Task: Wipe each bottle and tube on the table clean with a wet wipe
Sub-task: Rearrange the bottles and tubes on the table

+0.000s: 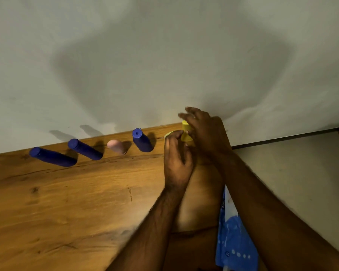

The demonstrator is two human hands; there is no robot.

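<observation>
Wooden table (67, 202), yellow bottle (185, 133) at its far edge, left hand (176, 159) curled around something yellow beside it, maybe a cap, right hand (204, 132) behind, fingers spread, four more bottles in a row left of the yellow bottle, blue wipe pack (233, 241) near.

Single head-worn view, wide-angle, looking forward and down across the wooden table (67, 192) toward its far edge against the wall (164, 55). Close range; forearms enter from the near right corner.
</observation>
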